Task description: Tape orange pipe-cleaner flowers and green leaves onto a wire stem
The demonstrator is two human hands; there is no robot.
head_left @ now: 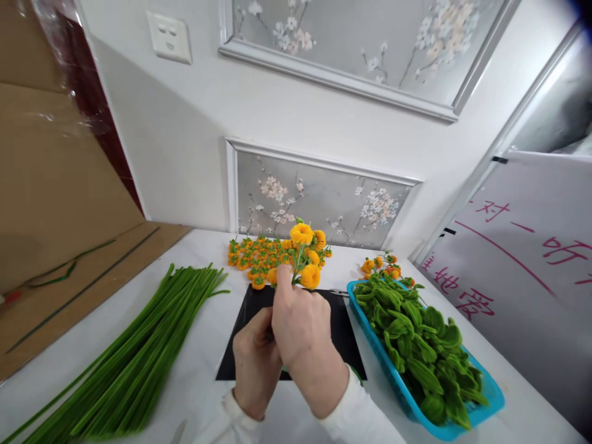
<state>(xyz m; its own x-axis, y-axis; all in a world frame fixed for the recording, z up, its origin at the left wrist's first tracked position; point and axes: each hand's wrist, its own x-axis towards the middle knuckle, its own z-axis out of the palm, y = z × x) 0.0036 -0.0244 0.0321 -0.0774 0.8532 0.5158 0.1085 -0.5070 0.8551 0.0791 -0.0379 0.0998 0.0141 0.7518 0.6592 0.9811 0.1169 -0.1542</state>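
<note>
A sprig of orange-yellow artificial flowers (309,276) with green stems rises from my right hand (303,327), whose fingers are wrapped round its stem. My left hand (255,351) is closed just below and to the left, touching the right one; what its fingers pinch is hidden. Both hands are over a black mat (345,330) on the white table. Behind them, several loose orange flower heads (259,253) with green tops lie in rows.
Long green fuzzy stems (152,351) lie bundled at left. At right stands a blue basket (386,364) full of green fuzzy leaves (416,345). More orange flowers (382,266) lie behind it. A metal tool (339,293) shows by the mat. Cardboard (55,185) borders the left.
</note>
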